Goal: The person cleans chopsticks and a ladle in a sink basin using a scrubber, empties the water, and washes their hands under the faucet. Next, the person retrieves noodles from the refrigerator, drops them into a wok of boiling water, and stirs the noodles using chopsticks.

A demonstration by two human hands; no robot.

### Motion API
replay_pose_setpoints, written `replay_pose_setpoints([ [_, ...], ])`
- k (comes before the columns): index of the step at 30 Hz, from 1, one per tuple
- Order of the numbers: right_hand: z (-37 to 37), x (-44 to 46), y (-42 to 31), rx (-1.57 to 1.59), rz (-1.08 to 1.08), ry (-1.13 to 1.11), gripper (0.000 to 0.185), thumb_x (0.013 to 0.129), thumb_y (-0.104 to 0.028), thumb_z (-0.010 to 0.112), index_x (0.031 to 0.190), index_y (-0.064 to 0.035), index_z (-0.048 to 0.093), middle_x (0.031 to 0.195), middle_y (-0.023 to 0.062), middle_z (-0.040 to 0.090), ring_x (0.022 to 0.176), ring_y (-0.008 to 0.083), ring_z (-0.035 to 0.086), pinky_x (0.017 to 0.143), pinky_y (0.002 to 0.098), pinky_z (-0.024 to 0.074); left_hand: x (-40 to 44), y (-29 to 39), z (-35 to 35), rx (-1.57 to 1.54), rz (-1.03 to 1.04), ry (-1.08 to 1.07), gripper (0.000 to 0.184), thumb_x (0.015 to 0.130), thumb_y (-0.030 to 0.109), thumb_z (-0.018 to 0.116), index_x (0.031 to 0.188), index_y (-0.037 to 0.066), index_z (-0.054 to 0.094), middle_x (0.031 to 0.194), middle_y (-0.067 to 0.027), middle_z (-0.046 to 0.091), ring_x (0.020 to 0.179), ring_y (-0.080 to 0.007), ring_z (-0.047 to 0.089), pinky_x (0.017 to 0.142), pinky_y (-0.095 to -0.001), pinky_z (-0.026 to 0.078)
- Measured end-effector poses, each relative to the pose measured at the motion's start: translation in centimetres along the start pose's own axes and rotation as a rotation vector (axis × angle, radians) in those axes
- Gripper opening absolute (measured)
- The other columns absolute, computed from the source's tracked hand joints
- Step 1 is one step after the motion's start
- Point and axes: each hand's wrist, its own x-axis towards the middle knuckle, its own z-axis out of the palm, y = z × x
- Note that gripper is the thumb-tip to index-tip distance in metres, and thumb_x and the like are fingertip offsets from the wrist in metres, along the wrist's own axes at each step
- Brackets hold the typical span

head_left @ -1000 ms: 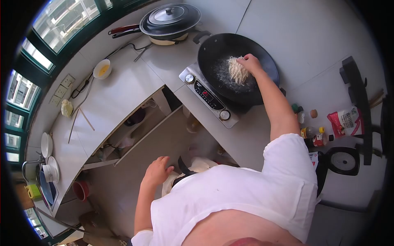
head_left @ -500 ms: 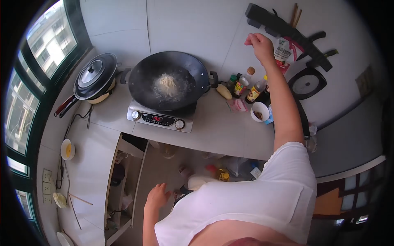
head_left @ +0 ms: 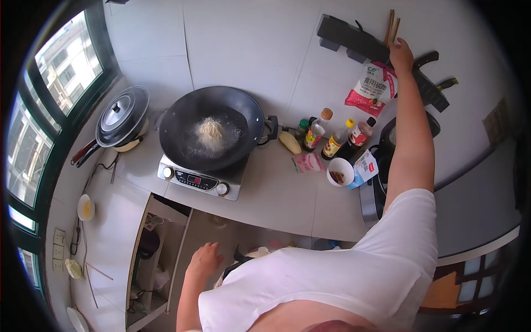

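My right hand (head_left: 401,55) reaches up to the dark wall rack (head_left: 359,41), with its fingers at the lower ends of some wooden chopsticks (head_left: 392,27). Those fingers look pressed together, but what they grip is too small to make out. My left hand (head_left: 206,259) hangs in front of my body near the counter's edge, fingers apart, holding nothing. A black wok (head_left: 232,119) sits on the induction cooker (head_left: 199,180), its display lit red. In the wok a clump of pale noodles (head_left: 211,129) lies in bubbling liquid.
Right of the wok are a pale peeled vegetable (head_left: 289,142), several sauce bottles (head_left: 337,138), a pink packet (head_left: 307,163) and a white bowl (head_left: 340,172). A lidded pan (head_left: 123,115) stands at left, above a yellow-filled bowl (head_left: 86,207). Below it is an open cabinet (head_left: 157,254).
My right hand has left the noodles in the wok and moved right and up to the chopsticks on the rack. The view has turned rightward. My left hand still hangs low.
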Motion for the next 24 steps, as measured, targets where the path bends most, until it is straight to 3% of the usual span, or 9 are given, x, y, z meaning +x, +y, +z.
replay_pose_setpoints([
  [3,1.6,2.6,0.8,-0.054,-0.046,-0.158,0.040,0.079,-0.036,0.052,0.108,-0.0092,0.057,0.101,0.0149,0.061,0.096,0.0323,0.056,0.080,0.0394,0.0441,1.2,1.5,-0.2,-0.014,-0.029,0.023,0.040,0.078,0.024,0.059,0.112,0.005,0.051,0.107,-0.0173,0.054,0.098,-0.0333,0.053,0.083,-0.0391,0.044],
  [6,4.6,6.1,4.5,-0.101,-0.138,-0.168,0.045,0.082,-0.043,0.046,0.105,-0.0058,0.056,0.100,0.0170,0.060,0.095,0.0355,0.055,0.080,0.0420,0.0423,1.2,2.8,-0.8,-0.050,-0.080,0.023,0.039,0.079,0.025,0.058,0.111,0.005,0.051,0.109,-0.0159,0.054,0.099,-0.0324,0.053,0.082,-0.0395,0.044],
  [7,5.6,7.7,5.5,-0.211,-0.123,-0.250,0.044,0.084,-0.041,0.046,0.109,-0.0055,0.054,0.104,0.0147,0.059,0.099,0.0332,0.054,0.082,0.0377,0.0409,1.4,2.8,-0.6,-0.064,-0.102,-0.002,0.039,0.079,0.025,0.058,0.111,0.005,0.052,0.110,-0.0155,0.053,0.099,-0.0321,0.053,0.082,-0.0395,0.044],
  [9,8.1,10.0,9.2,-0.234,-0.246,-0.126,0.055,0.084,-0.051,0.038,0.114,-0.0073,0.053,0.112,0.0143,0.056,0.104,0.0326,0.052,0.087,0.0397,0.0399,1.9,2.1,1.0,-0.035,-0.131,-0.007,0.037,0.078,0.026,0.058,0.109,0.005,0.052,0.108,-0.0150,0.054,0.098,-0.0319,0.054,0.082,-0.0394,0.045],
  [10,8.4,10.7,9.7,-0.336,-0.292,-0.094,0.044,0.088,-0.040,0.042,0.114,-0.0065,0.054,0.108,0.0107,0.059,0.097,0.0253,0.057,0.082,0.0335,0.0428,1.8,2.2,1.0,-0.056,-0.146,-0.009,0.037,0.078,0.026,0.058,0.108,0.005,0.053,0.106,-0.0150,0.054,0.097,-0.0322,0.054,0.081,-0.0396,0.045],
  [16,0.4,7.8,3.4,-0.040,-0.212,0.204,0.028,0.078,-0.027,0.050,0.084,-0.0029,0.062,0.086,0.0162,0.062,0.078,0.0333,0.059,0.068,0.0404,0.0456,1.8,2.4,1.6,-0.144,-0.128,0.034,0.032,0.078,0.030,0.057,0.093,0.002,0.057,0.093,-0.0165,0.059,0.090,-0.0325,0.058,0.076,-0.0401,0.047],
  [17,-0.2,7.9,3.1,-0.051,-0.204,0.199,0.026,0.076,-0.025,0.052,0.079,-0.0023,0.063,0.082,0.0171,0.063,0.074,0.0347,0.059,0.066,0.0416,0.0460,1.7,2.4,1.6,-0.165,-0.110,0.051,0.033,0.078,0.031,0.058,0.093,0.002,0.057,0.092,-0.0164,0.059,0.089,-0.0326,0.058,0.075,-0.0402,0.047],
  [22,2.1,8.7,5.0,-0.196,-0.291,-0.068,0.031,0.076,-0.031,0.053,0.088,-0.0054,0.066,0.087,0.0154,0.064,0.080,0.0333,0.059,0.069,0.0402,0.0459,1.0,2.5,2.3,-0.141,-0.090,0.099,0.033,0.078,0.031,0.059,0.093,0.001,0.058,0.091,-0.0162,0.059,0.089,-0.0326,0.058,0.075,-0.0407,0.047],
  [24,2.1,8.5,4.7,-0.186,-0.289,-0.081,0.029,0.078,-0.029,0.053,0.086,-0.0045,0.065,0.085,0.0155,0.064,0.078,0.0327,0.059,0.068,0.0398,0.0458,0.3,2.4,2.2,-0.148,-0.110,0.086,0.033,0.078,0.030,0.058,0.093,0.001,0.058,0.092,-0.0162,0.059,0.090,-0.0323,0.058,0.076,-0.0405,0.047],
])
